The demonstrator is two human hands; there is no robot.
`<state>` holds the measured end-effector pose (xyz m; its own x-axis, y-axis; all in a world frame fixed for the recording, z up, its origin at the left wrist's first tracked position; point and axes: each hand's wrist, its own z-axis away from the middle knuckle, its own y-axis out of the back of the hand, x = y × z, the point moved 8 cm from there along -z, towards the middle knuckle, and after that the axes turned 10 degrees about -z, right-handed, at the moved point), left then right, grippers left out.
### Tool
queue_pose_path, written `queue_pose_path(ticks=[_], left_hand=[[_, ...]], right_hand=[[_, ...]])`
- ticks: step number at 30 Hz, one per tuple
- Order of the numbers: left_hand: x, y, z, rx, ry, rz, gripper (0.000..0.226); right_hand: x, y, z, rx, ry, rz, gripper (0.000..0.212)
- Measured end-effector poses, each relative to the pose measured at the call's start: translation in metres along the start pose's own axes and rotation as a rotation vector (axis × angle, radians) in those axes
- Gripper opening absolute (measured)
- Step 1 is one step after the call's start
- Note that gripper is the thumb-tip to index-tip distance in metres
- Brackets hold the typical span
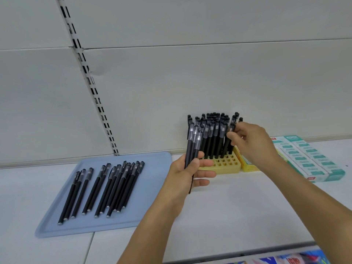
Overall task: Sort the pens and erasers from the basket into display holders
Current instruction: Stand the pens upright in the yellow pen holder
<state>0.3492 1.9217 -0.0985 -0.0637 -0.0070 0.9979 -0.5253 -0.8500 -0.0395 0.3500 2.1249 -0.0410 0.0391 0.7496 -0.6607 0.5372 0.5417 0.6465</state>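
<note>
A person's right hand [249, 141] pinches one black pen [229, 138] into the yellow slotted holder [224, 164]; the left hand [187, 171], just before it, grips spare pens [192, 145]. More wait on the blue tray [152, 216] leftward. Crowded neighbours could deflect the pen.

Even, diffuse overhead light; scene bright, slightly cool, low contrast. Shadows soft and short: faint ones under the loose pens on the blue tray [57, 223], a soft patch below the left hand [187, 173] to the right of the tray. No hard glare; dull sheen on the tray's rim. Wide-angle bending is strong: the slotted wall rail [89, 80] above the tray leans and curves, and panel seams bow. Overall softness, compression smear; the coloured packaging far right of the tray at the bottom edge is blurred, print unreadable.
</note>
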Motion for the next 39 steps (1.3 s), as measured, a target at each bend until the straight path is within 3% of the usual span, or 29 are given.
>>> queue_pose_path(ticks=[2, 4, 7, 9, 13, 17, 21, 25, 36, 39], left_hand=[[0.001, -0.003, 0.002, -0.037, -0.001, 0.039, 0.026], [0.004, -0.009, 0.002, -0.079, -0.01, 0.066, 0.027], [0.009, -0.023, 0.001, -0.156, -0.03, 0.044, 0.028], [0.01, -0.031, 0.002, -0.192, -0.04, 0.006, 0.028], [0.003, -0.021, 0.001, -0.104, -0.023, -0.033, 0.026], [-0.005, -0.001, 0.001, 0.035, 0.044, -0.09, 0.022], [-0.005, 0.001, 0.002, 0.068, 0.053, -0.101, 0.026], [-0.003, 0.001, 0.002, 0.076, 0.055, -0.08, 0.033], [0.001, 0.001, 0.001, 0.064, 0.008, -0.108, 0.026], [0.004, 0.0, 0.001, 0.058, -0.03, -0.13, 0.028]], right_hand=[[-0.01, 0.018, 0.012, 0.148, -0.007, 0.008, 0.023], [-0.027, 0.025, 0.028, 0.191, -0.001, -0.195, 0.026], [-0.053, -0.003, 0.042, -0.124, -0.045, -0.473, 0.024], [-0.056, -0.01, 0.043, -0.201, -0.072, -0.589, 0.027], [-0.028, 0.028, 0.026, 0.079, -0.141, -0.765, 0.021], [-0.016, 0.056, 0.014, 0.222, -0.012, -0.543, 0.017], [-0.007, 0.042, 0.009, 0.182, 0.021, -0.332, 0.019], [-0.003, 0.028, 0.005, 0.13, 0.039, -0.274, 0.022], [0.017, 0.004, -0.001, -0.004, -0.092, -0.181, 0.027], [0.017, 0.016, 0.005, 0.053, -0.155, -0.012, 0.026]])
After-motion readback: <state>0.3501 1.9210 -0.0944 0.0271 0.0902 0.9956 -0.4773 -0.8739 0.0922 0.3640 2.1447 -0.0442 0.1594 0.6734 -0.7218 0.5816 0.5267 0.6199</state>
